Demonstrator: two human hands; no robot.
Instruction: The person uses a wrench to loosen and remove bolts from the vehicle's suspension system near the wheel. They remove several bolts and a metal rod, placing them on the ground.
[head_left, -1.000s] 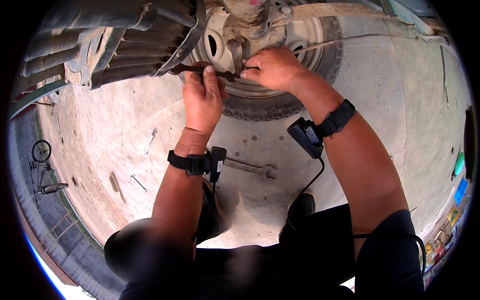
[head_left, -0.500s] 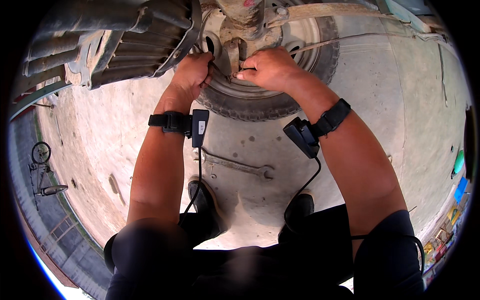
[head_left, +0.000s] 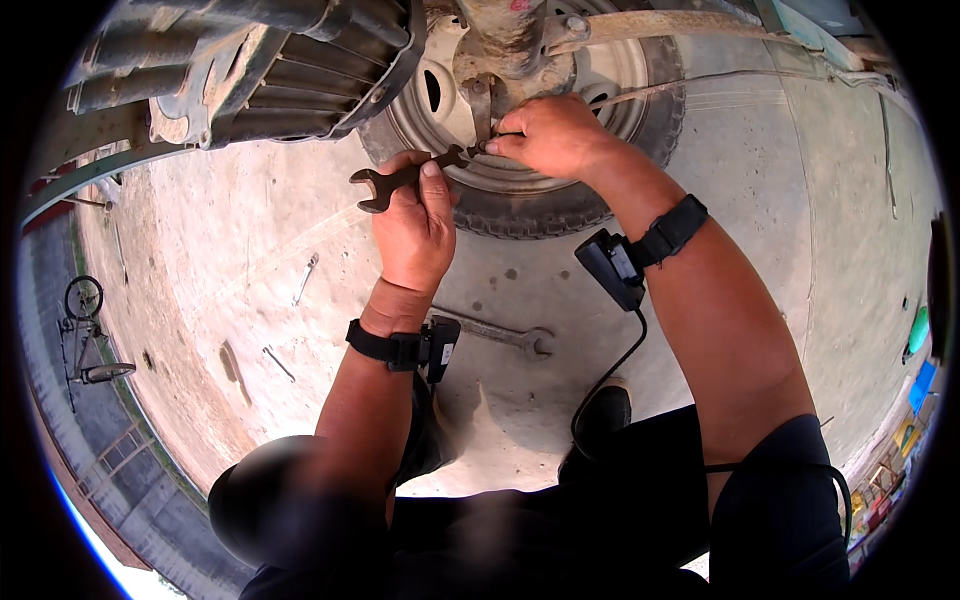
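My left hand (head_left: 412, 228) is closed round a dark double open-ended wrench (head_left: 405, 180), one jaw pointing left and the other toward the wheel. The thumb presses along the shaft. Beyond it, my right hand (head_left: 552, 138) is closed in a pinch in front of the wheel rim (head_left: 500, 178), by a small fitting below the rusty axle housing (head_left: 500, 40). A thin dark bit shows at its fingertips, too small to name. The black tyre (head_left: 520, 218) curves round beneath both hands. A metal bracket (head_left: 481, 105) hangs just left of the right hand.
A large wrench (head_left: 490, 330) lies on the concrete floor near my shoes. To its left are a small wrench (head_left: 305, 280) and a thin tool (head_left: 279, 364). A ribbed dark casing (head_left: 325, 75) overhangs at upper left. A bicycle (head_left: 95, 340) is at far left.
My left hand has drawn back from the rim toward me, turning so that the wrench shows. My right hand stays pinched at nearly the same spot. The view has shifted slightly.
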